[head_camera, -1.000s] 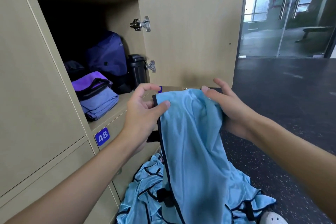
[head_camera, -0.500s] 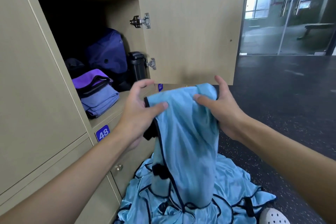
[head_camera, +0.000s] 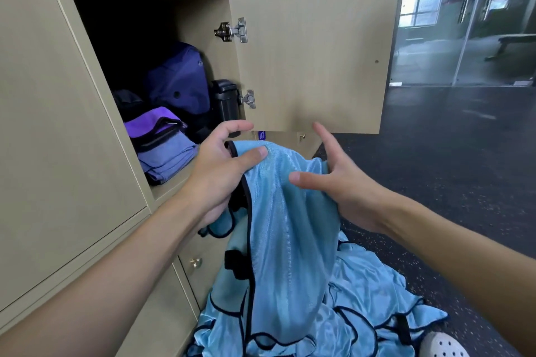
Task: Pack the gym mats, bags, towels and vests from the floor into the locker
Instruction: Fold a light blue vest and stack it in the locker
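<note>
A light blue vest (head_camera: 293,229) with black trim hangs in front of me below the open locker (head_camera: 121,46). My left hand (head_camera: 223,171) pinches its top left edge with the thumb on the cloth. My right hand (head_camera: 333,180) supports the vest's right side, with the fingers spread and mostly straight; whether any finger curls round the cloth is hidden. More blue vests (head_camera: 362,316) lie heaped on the floor under it. Inside the locker sit a dark blue bag (head_camera: 179,81), a purple bag (head_camera: 153,124) and a folded lilac towel (head_camera: 171,156).
The locker door (head_camera: 313,49) stands open to the right, just above my hands. A black bottle (head_camera: 224,98) stands by the hinge side. Closed locker fronts with brass knobs (head_camera: 195,262) sit below. Dark speckled floor (head_camera: 452,159) stretches right to glass doors. A white shoe (head_camera: 443,345) shows bottom right.
Both hands have drifted lower and closer together along the vest's top edge. My right hand has opened out, its fingers spreading away from the cloth.
</note>
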A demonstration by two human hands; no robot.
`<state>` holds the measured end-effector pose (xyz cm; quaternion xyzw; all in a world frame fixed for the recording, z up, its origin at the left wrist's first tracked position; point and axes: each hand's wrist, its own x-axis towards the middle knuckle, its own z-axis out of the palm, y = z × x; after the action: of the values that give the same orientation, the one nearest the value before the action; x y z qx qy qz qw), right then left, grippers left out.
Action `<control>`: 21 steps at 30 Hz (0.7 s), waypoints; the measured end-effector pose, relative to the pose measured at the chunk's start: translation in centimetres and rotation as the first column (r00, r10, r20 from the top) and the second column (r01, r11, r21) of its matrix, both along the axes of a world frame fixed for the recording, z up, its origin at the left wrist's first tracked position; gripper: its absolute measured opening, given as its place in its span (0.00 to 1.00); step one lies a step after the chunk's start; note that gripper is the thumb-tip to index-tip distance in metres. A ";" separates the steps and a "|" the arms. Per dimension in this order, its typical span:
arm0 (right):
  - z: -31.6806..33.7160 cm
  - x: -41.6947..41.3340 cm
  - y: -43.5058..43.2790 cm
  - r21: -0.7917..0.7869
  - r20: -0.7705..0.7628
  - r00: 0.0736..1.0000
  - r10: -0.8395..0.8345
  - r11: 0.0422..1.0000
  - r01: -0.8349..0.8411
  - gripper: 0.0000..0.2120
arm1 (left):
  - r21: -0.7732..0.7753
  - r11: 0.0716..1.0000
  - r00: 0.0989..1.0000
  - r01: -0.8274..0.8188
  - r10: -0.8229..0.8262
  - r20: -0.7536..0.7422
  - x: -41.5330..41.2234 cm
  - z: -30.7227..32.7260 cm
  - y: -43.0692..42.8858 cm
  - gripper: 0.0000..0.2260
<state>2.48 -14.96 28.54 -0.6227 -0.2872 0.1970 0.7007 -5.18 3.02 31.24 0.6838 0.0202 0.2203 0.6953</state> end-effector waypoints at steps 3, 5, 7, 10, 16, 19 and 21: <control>0.0 -0.4 0.5 0.041 0.029 0.999 -0.034 0.999 0.032 0.47 | 0.037 0.999 1.000 -0.004 0.004 -0.011 -0.1 0.1 0.0 0.17; 0.3 -0.4 0.6 0.063 0.038 0.995 -0.090 0.994 0.087 0.44 | 0.063 0.998 0.999 -0.025 0.026 -0.025 -0.1 -0.2 0.0 0.19; 0.4 -0.3 0.8 0.075 0.063 0.980 -0.187 0.980 0.182 0.40 | 0.099 0.995 0.996 -0.018 0.027 -0.085 -0.1 -0.6 -0.1 0.26; 0.4 0.1 0.9 0.090 0.126 0.932 -0.339 0.940 0.329 0.36 | 0.140 0.987 0.976 0.082 -0.051 -0.210 -0.5 -1.4 -0.5 0.45; 0.8 0.7 0.1 0.138 0.124 0.907 -0.402 0.912 0.386 0.37 | 0.007 0.999 0.990 0.035 -0.033 -0.137 -0.9 -2.9 -3.1 0.48; 0.9 1.4 -0.5 0.105 0.152 0.883 -0.443 0.896 0.431 0.37 | -0.054 0.994 0.995 -0.093 0.090 -0.050 -0.3 -2.5 -3.4 0.42; 1.0 1.6 -0.8 0.077 0.163 0.875 -0.455 0.890 0.449 0.37 | -0.071 0.990 0.993 -0.120 0.120 -0.008 0.1 -2.1 -2.9 0.37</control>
<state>4.07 -15.74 29.59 -0.6743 -0.1985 -0.0333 0.7105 -5.13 0.13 29.10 0.6564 0.0703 0.2596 0.7049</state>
